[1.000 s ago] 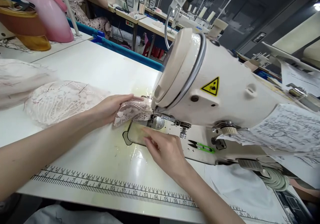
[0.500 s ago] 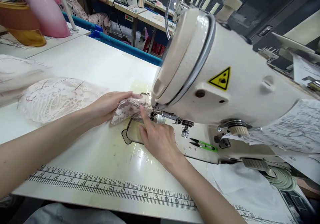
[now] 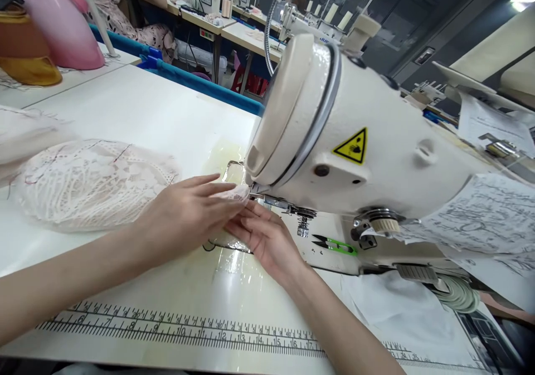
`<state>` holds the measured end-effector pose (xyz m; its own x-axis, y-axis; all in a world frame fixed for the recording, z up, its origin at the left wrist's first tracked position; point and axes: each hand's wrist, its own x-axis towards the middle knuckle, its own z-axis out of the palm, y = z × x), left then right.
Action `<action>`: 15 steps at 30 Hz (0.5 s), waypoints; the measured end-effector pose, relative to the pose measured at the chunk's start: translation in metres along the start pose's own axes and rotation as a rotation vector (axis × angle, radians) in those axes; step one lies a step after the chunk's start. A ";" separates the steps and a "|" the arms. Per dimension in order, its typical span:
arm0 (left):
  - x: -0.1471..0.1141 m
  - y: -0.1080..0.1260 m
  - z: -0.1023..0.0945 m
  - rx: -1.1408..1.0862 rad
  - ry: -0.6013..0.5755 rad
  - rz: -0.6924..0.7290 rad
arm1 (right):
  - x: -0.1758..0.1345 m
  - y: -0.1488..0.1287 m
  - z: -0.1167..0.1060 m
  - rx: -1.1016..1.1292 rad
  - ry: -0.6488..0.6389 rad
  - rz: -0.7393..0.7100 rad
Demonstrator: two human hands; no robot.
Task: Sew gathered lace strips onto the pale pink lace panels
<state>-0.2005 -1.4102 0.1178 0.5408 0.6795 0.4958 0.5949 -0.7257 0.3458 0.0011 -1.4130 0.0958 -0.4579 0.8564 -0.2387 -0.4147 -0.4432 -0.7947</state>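
A small piece of pale lace fabric [image 3: 237, 193] lies at the needle area of the white sewing machine [image 3: 317, 118], mostly covered by my hands. My left hand [image 3: 188, 213] rests over its left side, fingers stretched out together toward the needle. My right hand [image 3: 270, 238] is turned partly palm up just in front of the presser foot, its fingers closed at the near edge of the lace. The fingertips of the two hands almost meet. Left of my left hand lies a larger rounded lace piece [image 3: 96, 183] with dark red thread marks.
Green-handled thread snips [image 3: 334, 245] lie on the machine bed. A printed ruler [image 3: 188, 327] runs along the front table edge. White cloth [image 3: 401, 302] lies at right. A pink rounded form [image 3: 62, 24] stands at back left; a seated person [image 3: 121, 18] is beyond.
My right hand has turned from pointing down on the lace to palm up at its near edge. My left hand has shifted forward over the lace, covering more of it. The view has shifted slightly.
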 end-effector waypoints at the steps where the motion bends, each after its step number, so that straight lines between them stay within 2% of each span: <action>1: -0.004 0.000 0.004 0.112 0.044 0.148 | 0.001 -0.001 -0.001 0.061 0.023 0.011; 3: -0.012 -0.001 0.013 0.268 0.109 0.344 | 0.003 -0.002 -0.002 0.126 0.056 0.025; 5: -0.021 -0.004 0.021 0.354 0.137 0.420 | 0.004 -0.003 -0.002 0.146 0.067 0.050; 10: -0.038 -0.007 0.031 0.373 0.133 0.392 | 0.004 -0.003 0.002 0.131 0.097 0.084; 15: -0.043 -0.003 0.033 0.370 0.127 0.327 | 0.004 -0.005 0.005 0.101 0.088 0.090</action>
<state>-0.2060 -1.4334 0.0693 0.6713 0.3880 0.6315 0.5897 -0.7958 -0.1378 -0.0023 -1.4090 0.1013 -0.4282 0.8300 -0.3574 -0.4543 -0.5396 -0.7088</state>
